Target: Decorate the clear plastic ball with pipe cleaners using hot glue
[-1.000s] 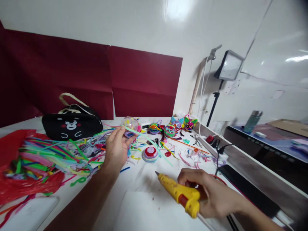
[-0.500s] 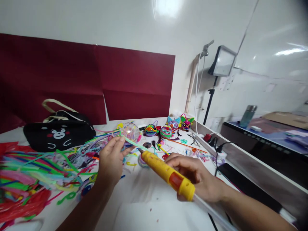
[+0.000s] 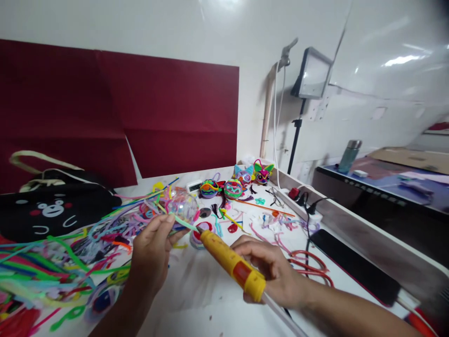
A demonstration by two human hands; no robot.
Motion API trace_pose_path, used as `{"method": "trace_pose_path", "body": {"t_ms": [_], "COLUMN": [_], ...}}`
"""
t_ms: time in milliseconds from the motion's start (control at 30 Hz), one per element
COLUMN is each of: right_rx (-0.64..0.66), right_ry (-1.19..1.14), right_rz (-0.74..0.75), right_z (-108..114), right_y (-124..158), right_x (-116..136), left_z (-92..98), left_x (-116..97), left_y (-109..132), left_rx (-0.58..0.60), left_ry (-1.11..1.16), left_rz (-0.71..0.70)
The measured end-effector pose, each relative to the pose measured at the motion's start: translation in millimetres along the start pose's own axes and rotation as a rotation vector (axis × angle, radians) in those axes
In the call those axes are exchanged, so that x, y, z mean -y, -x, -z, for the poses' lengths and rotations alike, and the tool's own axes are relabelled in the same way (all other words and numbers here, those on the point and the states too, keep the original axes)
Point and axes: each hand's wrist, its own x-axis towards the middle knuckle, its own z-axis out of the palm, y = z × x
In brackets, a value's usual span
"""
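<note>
My left hand (image 3: pixel 152 243) pinches a pale green pipe cleaner (image 3: pixel 185 223) between thumb and fingers. My right hand (image 3: pixel 270 262) is wrapped round a yellow hot glue gun (image 3: pixel 228 260), with a clear glue stick (image 3: pixel 280 316) protruding from its back end. The gun's dark nozzle meets or lies very close to the pipe cleaner's right end; whether they touch I cannot tell. Just beyond my left hand lies a clear plastic ball (image 3: pixel 183 206). A small round coiled piece (image 3: pixel 198 239) rests on the table behind the nozzle, partly hidden.
Heaps of coloured pipe cleaners (image 3: pixel 31 267) cover the left side, near a black bag (image 3: pixel 59 206). Several decorated balls (image 3: pixel 233 188) stand at the back. To the right are a red cable (image 3: pixel 308 262), a black phone (image 3: pixel 354 264) and a power strip (image 3: pixel 312 213) along the raised edge.
The view has swung right, so things appear shifted left. Both hands keep their holds, and the pipe cleaner and glue gun nozzle stay together at nearly the same spacing.
</note>
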Motion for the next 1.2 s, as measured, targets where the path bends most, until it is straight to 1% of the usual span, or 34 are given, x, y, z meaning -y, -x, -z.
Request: {"method": "trace_pose_path", "body": {"t_ms": [100, 367, 533, 800, 1033, 1200], "right_rx": [-0.012, -0.044, -0.051, -0.057, -0.046, -0.045], "right_ry": [0.022, 0.081, 0.082, 0.093, 0.129, 0.12], "right_rz": [0.012, 0.021, 0.026, 0.056, 0.047, 0.042], "right_z": [1.0, 0.3, 2.1, 3.6, 5.4, 6.6], "right_y": [1.2, 0.2, -0.6, -0.8, 0.7, 0.1], "right_x": [-3.0, -7.1, -8.7, -10.5, -10.6, -10.7], "left_z": [1.4, 1.8, -1.3, 1.5, 1.1, 0.6], "left_x": [3.8, 6.5, 6.6, 10.8, 11.7, 11.6], "left_y": [0.4, 3.3, 5.6, 5.9, 7.6, 6.8], "left_rx": [0.041, 0.081, 0.07, 0.037, 0.084, 0.087], "left_ry": [-0.023, -0.048, -0.052, -0.069, -0.081, -0.095], "left_rz": [0.026, 0.078, 0.093, 0.102, 0.131, 0.109]}}
